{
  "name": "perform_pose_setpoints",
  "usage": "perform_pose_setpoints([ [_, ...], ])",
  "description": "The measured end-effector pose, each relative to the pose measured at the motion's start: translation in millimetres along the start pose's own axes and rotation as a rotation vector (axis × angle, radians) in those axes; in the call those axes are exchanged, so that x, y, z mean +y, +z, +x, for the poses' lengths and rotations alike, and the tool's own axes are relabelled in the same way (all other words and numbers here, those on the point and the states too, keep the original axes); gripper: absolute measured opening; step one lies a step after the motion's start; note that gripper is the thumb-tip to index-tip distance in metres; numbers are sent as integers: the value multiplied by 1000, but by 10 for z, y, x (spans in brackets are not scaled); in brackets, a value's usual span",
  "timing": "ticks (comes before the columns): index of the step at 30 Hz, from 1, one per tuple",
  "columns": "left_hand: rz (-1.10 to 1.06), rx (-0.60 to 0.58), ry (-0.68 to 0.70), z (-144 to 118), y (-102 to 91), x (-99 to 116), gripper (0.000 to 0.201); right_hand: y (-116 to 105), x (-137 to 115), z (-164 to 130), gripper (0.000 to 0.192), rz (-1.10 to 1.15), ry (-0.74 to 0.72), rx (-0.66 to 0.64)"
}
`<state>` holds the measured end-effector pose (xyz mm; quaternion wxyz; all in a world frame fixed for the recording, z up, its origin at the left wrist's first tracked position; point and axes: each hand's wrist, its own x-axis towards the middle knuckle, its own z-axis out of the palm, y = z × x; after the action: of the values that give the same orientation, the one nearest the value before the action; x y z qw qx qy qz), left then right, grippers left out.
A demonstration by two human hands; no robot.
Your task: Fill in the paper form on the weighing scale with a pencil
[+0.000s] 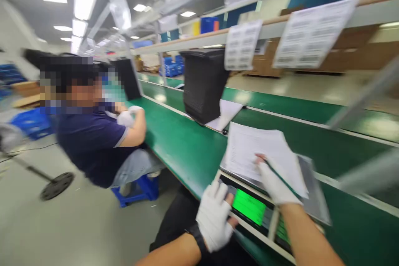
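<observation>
My right hand [277,182], in a white glove with bare fingertips, holds a slim dark green pen or pencil [288,185]. It rests over printed paper sheets [249,145] that lie on the metal platform of a weighing scale [268,226]. The scale's display [249,206] glows bright green; its digits are too blurred to read. My left hand [215,216], gloved the same way and with a dark band at the wrist, has its fingers spread at the scale's front left edge, beside the display. Nothing shows in it.
A seated co-worker [93,145] with white gloves is at the left on a blue stool [140,191]. A black bin [204,85] stands on the green bench [183,145] beyond the scale. Label sheets [243,45] hang from the rail above. A round-based stand [57,185] is on the floor.
</observation>
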<state>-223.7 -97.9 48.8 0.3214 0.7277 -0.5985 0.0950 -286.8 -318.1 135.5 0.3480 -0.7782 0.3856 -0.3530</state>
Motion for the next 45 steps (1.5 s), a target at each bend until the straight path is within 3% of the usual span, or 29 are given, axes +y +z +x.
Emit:
perform_pose_setpoints([
  [4, -67, 110, -67, -22, -43, 21, 50, -13, -151, -23, 55, 193, 186, -67],
  [8, -52, 282, -44, 295, -151, -77, 47, -59, -125, -59, 51, 299, 263, -89],
  [12, -33, 139, 109, 754, -162, -162, 40, -131, -129, -150, 45, 218, 183, -160],
  [15, -56, 74, 142, 897, -62, -230, 35, -188, -121, -183, 51, 195, 198, -166],
  [18, -78, 102, 131, 868, 32, -272, 33, -233, -134, -196, 50, 115, 251, -166],
  [23, -111, 88, 48, 815, 67, -262, 30, -205, -261, -221, 33, -41, 142, -140],
  [28, -119, 58, 24, 831, 80, -246, 35, -45, -361, -191, 23, 28, 145, -274],
  [45, -144, 65, 48, 824, 134, -278, 39, 125, -320, -238, 25, -156, 25, -246],
])
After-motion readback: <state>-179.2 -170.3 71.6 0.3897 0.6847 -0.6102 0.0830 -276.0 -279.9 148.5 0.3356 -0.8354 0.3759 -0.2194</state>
